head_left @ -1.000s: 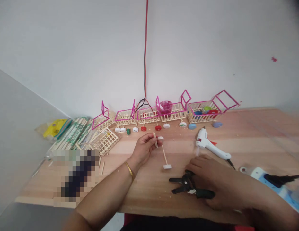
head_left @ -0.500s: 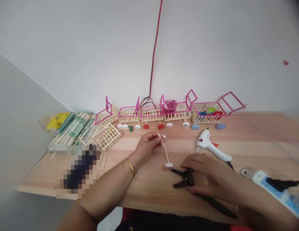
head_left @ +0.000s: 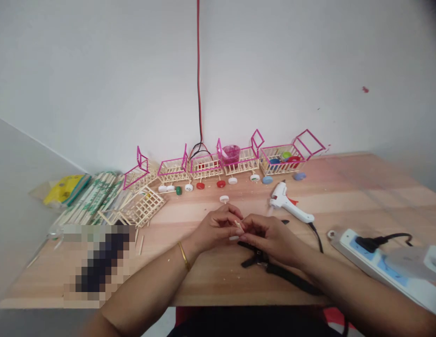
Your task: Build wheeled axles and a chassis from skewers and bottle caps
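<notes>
Both hands meet over the wooden table (head_left: pixel 200 281). My left hand (head_left: pixel 218 227) pinches a thin wooden stick (head_left: pixel 239 226), mostly hidden by the fingers. Against the same stick, the fingers of my right hand (head_left: pixel 270 234) are closed. Below the fingertips shows the edge of a white cap (head_left: pixel 234 238), and another white cap (head_left: pixel 224 199) is just beyond my left hand. A black cutting tool (head_left: pixel 256 255) lies under and beside my right hand, partly covered by it.
Small stick carts (head_left: pixel 205 169) with pink rims and cap wheels line the wall. A glue gun (head_left: pixel 291 206) lies at right, near a power strip (head_left: pixel 372 260). At left are a loose stick basket (head_left: pixel 149 204), wrapped stick bundles (head_left: pixel 94 196) and a pixelated dark object (head_left: pixel 105 260).
My right hand has left the black tool and come up to the stick beside my left hand. The view has shifted, so the background sits farther left.
</notes>
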A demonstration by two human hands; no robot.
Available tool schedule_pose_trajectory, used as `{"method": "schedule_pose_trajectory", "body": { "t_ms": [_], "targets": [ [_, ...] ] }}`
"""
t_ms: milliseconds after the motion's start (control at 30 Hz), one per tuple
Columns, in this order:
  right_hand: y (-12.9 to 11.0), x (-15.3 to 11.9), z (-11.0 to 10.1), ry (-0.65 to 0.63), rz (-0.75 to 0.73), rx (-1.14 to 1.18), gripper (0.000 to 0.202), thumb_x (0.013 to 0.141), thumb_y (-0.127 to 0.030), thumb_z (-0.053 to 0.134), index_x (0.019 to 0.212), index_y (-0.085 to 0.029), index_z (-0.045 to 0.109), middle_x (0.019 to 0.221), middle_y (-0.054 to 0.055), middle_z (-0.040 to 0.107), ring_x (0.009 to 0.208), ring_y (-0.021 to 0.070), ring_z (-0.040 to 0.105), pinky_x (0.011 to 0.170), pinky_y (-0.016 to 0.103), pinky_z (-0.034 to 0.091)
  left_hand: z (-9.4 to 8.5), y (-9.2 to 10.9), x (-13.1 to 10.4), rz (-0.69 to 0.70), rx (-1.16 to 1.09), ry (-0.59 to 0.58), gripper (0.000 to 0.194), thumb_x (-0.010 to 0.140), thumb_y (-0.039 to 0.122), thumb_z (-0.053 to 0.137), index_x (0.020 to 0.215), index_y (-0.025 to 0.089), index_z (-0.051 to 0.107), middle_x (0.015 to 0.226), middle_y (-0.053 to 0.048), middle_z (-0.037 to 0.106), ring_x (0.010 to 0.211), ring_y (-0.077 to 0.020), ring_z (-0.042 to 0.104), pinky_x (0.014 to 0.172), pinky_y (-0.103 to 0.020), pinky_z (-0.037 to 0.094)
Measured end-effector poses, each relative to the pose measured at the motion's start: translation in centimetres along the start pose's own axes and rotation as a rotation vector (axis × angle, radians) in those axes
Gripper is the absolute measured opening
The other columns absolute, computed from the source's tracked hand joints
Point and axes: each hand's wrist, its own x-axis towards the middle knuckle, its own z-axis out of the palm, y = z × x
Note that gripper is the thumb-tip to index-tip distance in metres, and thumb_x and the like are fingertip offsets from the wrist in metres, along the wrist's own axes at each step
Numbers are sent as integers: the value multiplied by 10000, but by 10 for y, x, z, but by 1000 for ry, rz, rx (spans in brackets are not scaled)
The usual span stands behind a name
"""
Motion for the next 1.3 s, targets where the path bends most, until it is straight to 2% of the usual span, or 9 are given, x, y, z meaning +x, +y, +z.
{"method": "schedule_pose_trajectory", "body": {
  "t_ms": [67,233,367,467,567,667,900,1067,1300],
  "targets": [
    [1,1,-5,17,-10,-21,221,825,-394,573,783,-179,595,651,-24,542,579,106,456,525,224,345,-1,-1,1,17,91,50,138,760,284,695,822,161,694,918,-62,578,859,-151,559,812,-290,442],
    [3,3,-15,168,-99,-168,157,858,-345,524,808,-197,535,676,-15,543,613,124,482,563,242,366,-15,-6,5,116,553,400,142,856,245,559,941,183,655,930,-65,604,866,-160,565,781,-291,457],
    [4,4,-15,186,-146,-263,168,877,-317,484,756,-202,499,641,-24,506,601,126,456,566,252,352,-20,-10,4,171,913,273,244,885,178,461,1059,187,632,944,-81,626,908,-178,567,816,-318,452],
    [5,5,-15,182,-132,-244,175,879,-322,474,759,-201,513,656,-22,508,610,125,447,564,250,355,-12,-10,1,7,1001,283,194,878,248,502,1020,180,615,840,-52,658,757,-161,589,700,-277,443],
    [6,6,-14,161,-108,-208,181,873,-340,484,779,-194,535,704,-11,532,628,126,457,576,253,368,-2,-11,-1,-156,986,301,189,811,350,602,898,182,599,701,-6,627,616,-139,553,580,-243,379],
    [7,6,-12,131,-92,-163,195,865,-355,501,781,-186,550,754,3,561,674,133,490,609,259,393,2,-11,1,-214,920,306,149,764,305,637,796,173,576,654,15,587,585,-123,514,558,-232,343],
    [11,7,-9,104,-56,26,225,864,-389,522,906,-188,613,905,29,642,807,160,561,707,285,441,4,-8,3,-236,579,401,148,738,272,634,704,165,537,604,37,540,557,-100,483,529,-208,343],
    [8,8,-9,124,-44,155,226,842,-408,559,876,-189,605,862,15,631,789,150,567,700,271,446,15,-6,1,-191,390,348,255,726,350,683,694,158,519,579,53,494,521,-74,422,501,-192,325],
    [5,8,-10,148,-94,162,217,839,-401,571,821,-188,605,807,12,617,774,153,568,717,282,456,22,2,3,-233,344,283,310,753,415,661,692,162,492,572,39,528,515,-79,468,496,-196,349]
  ]
}}
